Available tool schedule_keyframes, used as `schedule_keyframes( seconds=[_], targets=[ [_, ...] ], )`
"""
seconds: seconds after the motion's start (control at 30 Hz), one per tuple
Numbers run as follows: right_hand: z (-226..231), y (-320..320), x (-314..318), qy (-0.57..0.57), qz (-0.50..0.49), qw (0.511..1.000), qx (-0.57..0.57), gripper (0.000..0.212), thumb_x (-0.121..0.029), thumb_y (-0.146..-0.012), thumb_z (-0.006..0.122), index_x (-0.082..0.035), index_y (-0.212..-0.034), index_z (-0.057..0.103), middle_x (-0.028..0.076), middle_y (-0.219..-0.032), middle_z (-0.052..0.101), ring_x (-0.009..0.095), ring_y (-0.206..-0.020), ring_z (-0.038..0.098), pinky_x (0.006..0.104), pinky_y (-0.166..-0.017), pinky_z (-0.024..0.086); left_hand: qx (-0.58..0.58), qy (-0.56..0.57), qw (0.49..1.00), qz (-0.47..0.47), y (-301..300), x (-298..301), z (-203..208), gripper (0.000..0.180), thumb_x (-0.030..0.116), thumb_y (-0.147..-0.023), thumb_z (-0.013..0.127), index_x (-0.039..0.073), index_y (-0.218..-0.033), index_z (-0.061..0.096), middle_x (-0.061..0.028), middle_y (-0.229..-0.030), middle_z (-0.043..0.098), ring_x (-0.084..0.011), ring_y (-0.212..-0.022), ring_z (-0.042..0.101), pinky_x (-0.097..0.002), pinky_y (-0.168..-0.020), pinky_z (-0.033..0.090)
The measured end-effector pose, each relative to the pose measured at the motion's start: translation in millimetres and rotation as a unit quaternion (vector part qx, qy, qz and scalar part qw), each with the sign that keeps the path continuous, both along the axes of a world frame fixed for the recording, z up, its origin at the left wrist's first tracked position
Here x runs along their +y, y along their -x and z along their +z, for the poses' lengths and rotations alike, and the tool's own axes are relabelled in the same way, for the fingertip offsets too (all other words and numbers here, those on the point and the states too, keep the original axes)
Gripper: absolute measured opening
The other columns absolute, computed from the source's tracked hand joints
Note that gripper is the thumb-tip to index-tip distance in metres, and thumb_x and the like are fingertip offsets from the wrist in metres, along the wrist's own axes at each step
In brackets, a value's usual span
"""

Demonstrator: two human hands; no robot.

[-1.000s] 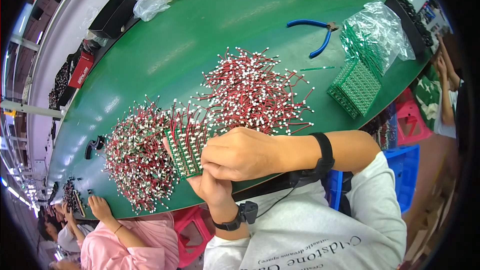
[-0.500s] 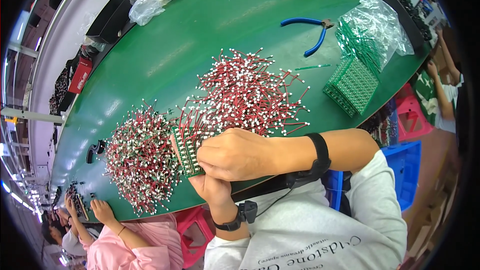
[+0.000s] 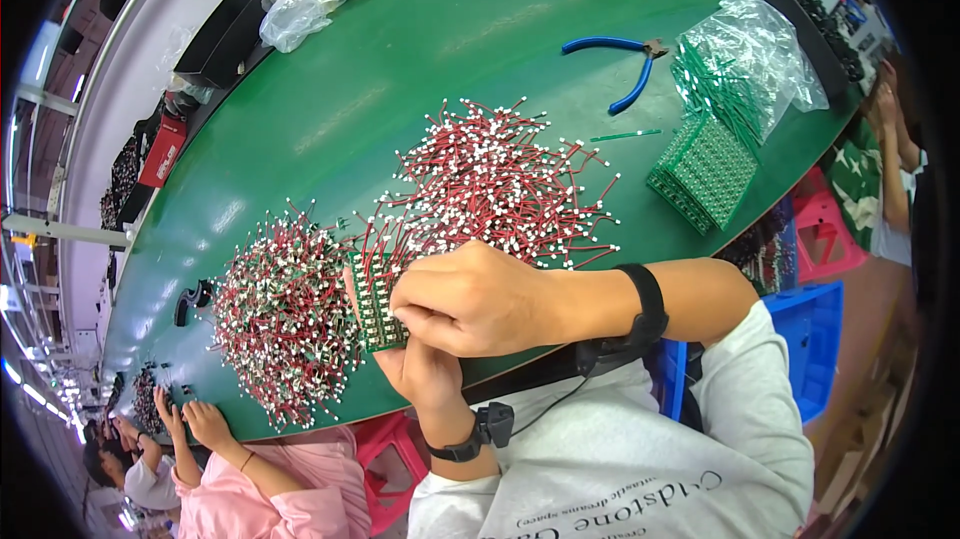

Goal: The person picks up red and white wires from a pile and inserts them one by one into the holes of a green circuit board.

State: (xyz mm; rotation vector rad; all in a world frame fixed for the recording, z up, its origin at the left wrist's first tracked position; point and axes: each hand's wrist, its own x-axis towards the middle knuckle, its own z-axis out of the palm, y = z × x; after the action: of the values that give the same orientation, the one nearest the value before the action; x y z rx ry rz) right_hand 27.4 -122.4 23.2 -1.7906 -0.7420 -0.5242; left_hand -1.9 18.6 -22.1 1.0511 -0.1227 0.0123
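Note:
My left hand grips the lower edge of a green circuit board panel. Rows of small white connectors cover the panel, and red wires stand up from its far side. Over the panel's right part lies my right hand, its fingers curled into a pinch against the board. What those fingers pinch is hidden beneath them. Just beyond the hands spreads a heap of red wires with white connector ends. To the left, touching the panel, is a pile of small boards with red wires attached.
Blue-handled cutters, a stack of green panels, thin green strips and a clear plastic bag lie at the right. A black bin stands far left. A co-worker's hand rests at the table's lower left edge.
My right hand has shifted slightly up and left over the panel, its fingers still curled. My left hand and the panel have barely moved.

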Motion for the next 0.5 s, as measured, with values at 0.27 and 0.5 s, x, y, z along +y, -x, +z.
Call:
schedule_keyframes(
  seconds=[0.27,0.5],
  targets=[
    [10,5,0,0.004,-0.03,0.999,-0.044,0.006,-0.007,-0.081,0.065,-0.002,-0.081,0.062,0.009,-0.07,0.059,0.025,-0.058,0.061,0.0343,-0.05,0.05,0.042,0.029,0.997,0.061,2,-5,-3,0.067,0.001,-0.091,0.058,0.0,-0.149,0.024,-0.0146,-0.121,0.058,-0.0199,-0.104,0.06,-0.0355,-0.094,0.048],
    [27,-1,-15,-0.183,-0.083,0.979,0.028,0.006,-0.006,-0.084,0.067,-0.002,-0.089,0.067,0.01,-0.076,0.065,0.02,-0.059,0.064,0.0292,-0.051,0.05,0.091,0.076,0.993,0.02,-2,-3,18,0.051,-0.005,-0.071,0.044,-0.006,-0.121,0.05,-0.0143,-0.105,0.06,-0.0199,-0.091,0.063,-0.0316,-0.081,0.052]
  ],
)
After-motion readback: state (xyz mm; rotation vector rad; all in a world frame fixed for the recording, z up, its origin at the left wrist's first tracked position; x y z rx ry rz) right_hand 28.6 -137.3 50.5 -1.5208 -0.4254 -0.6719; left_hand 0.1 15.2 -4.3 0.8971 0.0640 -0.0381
